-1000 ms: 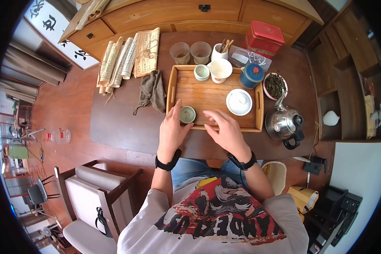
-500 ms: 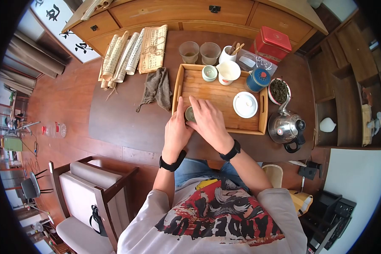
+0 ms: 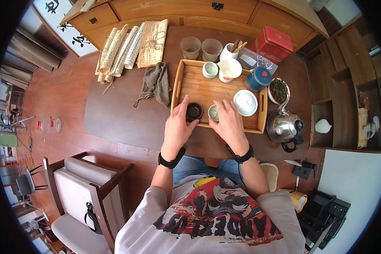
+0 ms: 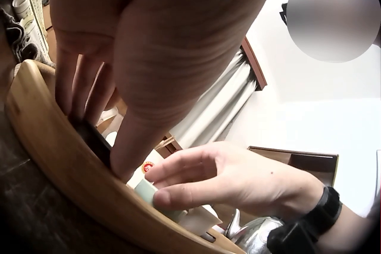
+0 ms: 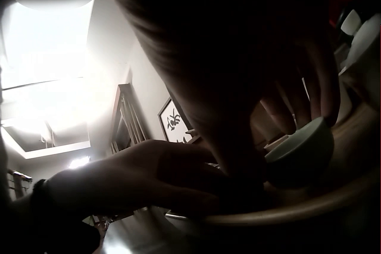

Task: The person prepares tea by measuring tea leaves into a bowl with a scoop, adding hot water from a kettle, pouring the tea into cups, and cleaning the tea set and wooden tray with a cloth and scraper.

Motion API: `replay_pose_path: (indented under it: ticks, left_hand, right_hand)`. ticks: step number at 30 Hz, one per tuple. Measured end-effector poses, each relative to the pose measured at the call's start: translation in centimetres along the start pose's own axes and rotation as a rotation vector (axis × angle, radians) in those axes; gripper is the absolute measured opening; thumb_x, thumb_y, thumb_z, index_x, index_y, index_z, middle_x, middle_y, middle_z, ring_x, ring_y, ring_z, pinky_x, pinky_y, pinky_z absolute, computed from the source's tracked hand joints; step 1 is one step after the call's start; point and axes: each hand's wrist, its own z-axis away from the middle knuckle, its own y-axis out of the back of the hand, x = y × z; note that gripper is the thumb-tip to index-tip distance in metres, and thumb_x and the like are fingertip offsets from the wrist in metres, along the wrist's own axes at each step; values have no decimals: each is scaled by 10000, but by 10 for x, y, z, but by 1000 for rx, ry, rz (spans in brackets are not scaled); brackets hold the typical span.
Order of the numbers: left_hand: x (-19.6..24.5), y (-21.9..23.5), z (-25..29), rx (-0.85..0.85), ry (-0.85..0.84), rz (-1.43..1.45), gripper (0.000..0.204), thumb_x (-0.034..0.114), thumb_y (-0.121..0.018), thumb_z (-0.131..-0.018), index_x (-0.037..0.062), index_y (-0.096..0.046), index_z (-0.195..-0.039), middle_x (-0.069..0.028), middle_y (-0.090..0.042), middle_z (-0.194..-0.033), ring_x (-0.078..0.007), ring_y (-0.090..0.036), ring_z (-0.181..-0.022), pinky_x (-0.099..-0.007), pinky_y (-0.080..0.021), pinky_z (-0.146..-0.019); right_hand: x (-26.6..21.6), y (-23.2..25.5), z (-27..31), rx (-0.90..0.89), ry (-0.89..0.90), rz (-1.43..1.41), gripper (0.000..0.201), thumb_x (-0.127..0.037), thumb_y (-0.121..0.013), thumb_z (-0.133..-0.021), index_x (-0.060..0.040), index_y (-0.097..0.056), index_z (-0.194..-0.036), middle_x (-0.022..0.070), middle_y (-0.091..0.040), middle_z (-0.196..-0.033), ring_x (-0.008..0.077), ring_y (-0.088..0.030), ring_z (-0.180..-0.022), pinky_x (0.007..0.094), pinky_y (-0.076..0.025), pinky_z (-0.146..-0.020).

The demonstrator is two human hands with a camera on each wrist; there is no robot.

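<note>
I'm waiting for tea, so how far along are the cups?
Looks done: the dark cup and green cup are apart. In hand: the left hand grips the dark one, the right the green. Probably left: the stacked cups at the tray's far side.

Bare left hand (image 3: 178, 128): thumb is spread from fingers
Bare right hand (image 3: 230, 126): fingers are bent
Bare forearms (image 3: 161, 178): extended forward

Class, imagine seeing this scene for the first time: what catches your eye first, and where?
Probably the bright red, boxy tin at the far right of the brown table, then the shiny steel kettle with its black handle, right of the rectangular wooden tray. Near the tray's front edge, the left hand grips a small, round, dark cup and the right hand a small, round, pale green cup.
</note>
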Motion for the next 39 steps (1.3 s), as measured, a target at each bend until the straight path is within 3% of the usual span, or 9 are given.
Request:
replay_pose_path:
  ticks: [7, 9, 13, 16, 24, 30, 34, 36, 39]
  left_hand:
    - [-1, 3, -1, 10, -108, -35, 876, 30, -913, -798, 39, -550, -1595, -219, -707, -1433, -428, -689, -1295, -474, -578, -1076]
    - [-2, 3, -2, 53, -221, -64, 906, 18, -904, -802, 48, -520, -1623, -221, -710, -1430, -431, -684, -1304, -474, -576, -1082]
    - [-6, 1, -2, -18, -141, -3, 955, 12, -899, -807, 54, -469, -1659, -212, -714, -1431, -429, -686, -1303, -471, -578, -1084]
    - [-5, 3, -2, -34, -134, 20, 984, 33, -896, -818, 46, -418, -1678, -190, -712, -1420, -427, -671, -1306, -488, -580, -1070]
    - [-4, 6, -3, -57, -83, -7, 1001, 38, -924, -797, 57, -443, -1674, -175, -733, -1427, -416, -705, -1277, -468, -586, -1065]
    - [-5, 5, -3, -49, -87, 2, 992, 50, -925, -798, 55, -451, -1669, -178, -736, -1417, -415, -707, -1274, -468, -587, -1061]
    - [-3, 8, -5, -74, -73, -13, 988, 53, -925, -798, 55, -456, -1666, -171, -739, -1413, -409, -711, -1267, -466, -590, -1053]
    - [-3, 9, -6, -88, -74, -16, 984, 57, -927, -796, 59, -463, -1663, -158, -742, -1411, -400, -717, -1256, -466, -594, -1044]
    - [-3, 11, -7, -108, -73, -29, 986, 59, -929, -794, 64, -465, -1664, -149, -744, -1409, -393, -721, -1248, -464, -600, -1032]
  right_hand:
    - [-2, 9, 6, -94, -91, -71, 509, -120, -883, -852, 14, -667, -1293, 161, -633, -1264, 360, -652, -1203, 471, -604, -985]
    - [7, 16, 7, -57, 92, -139, 574, -111, -879, -859, 20, -656, -1371, 159, -654, -1358, 371, -645, -1234, 479, -581, -1043]
    - [23, 13, 7, -155, 221, -197, 625, -122, -883, -860, 8, -655, -1427, 181, -653, -1447, 391, -619, -1334, 481, -525, -1135]
    - [20, 8, 7, -160, 214, -201, 596, -150, -891, -862, 3, -677, -1397, 180, -694, -1379, 384, -641, -1294, 479, -544, -1099]
    - [-1, -14, 16, -19, -112, -12, 522, -260, -912, -882, -12, -717, -1298, 126, -726, -1251, 343, -678, -1187, 455, -617, -952]
    - [1, 3, 17, -61, 39, -162, 622, -190, -922, -841, -12, -703, -1395, 158, -729, -1369, 376, -665, -1240, 462, -585, -1047]
    - [7, 0, 12, -126, -45, -293, 661, -152, -924, -820, -9, -694, -1422, 163, -735, -1401, 391, -664, -1243, 471, -564, -1079]
    - [9, -3, 10, -110, -74, -303, 638, -96, -912, -840, -20, -697, -1437, 180, -738, -1407, 374, -688, -1206, 420, -642, -939]
    - [8, 0, 6, -115, -44, -322, 612, -77, -896, -849, -18, -705, -1427, 180, -744, -1399, 364, -693, -1183, 393, -660, -873]
